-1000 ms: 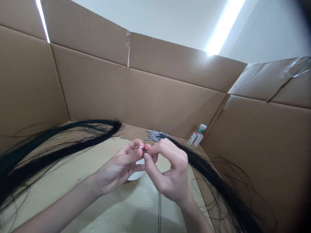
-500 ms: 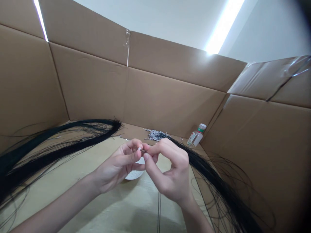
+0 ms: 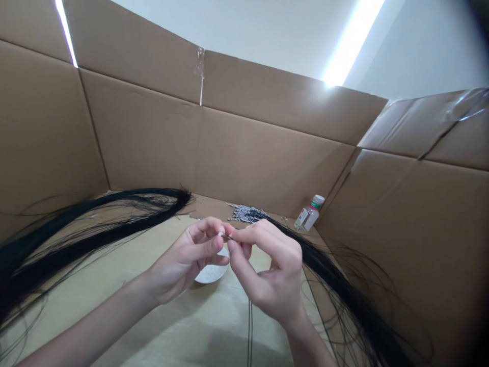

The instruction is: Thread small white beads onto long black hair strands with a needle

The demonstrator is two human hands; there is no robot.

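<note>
Left hand [image 3: 179,262]: fingers pinched closed on one tiny white bead [image 3: 220,234], partly hidden. Right hand [image 3: 273,270]: fingers pinched on a thin, straight, dark cord [image 3: 228,237], directed at the bead. Below: round white dish [image 3: 208,281], pale-covered desk [image 3: 160,334].

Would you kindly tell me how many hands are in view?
2: the left hand, left of centre, holding a small white piece, and the right hand beside it, pinching a dark cord. No others show.
</note>
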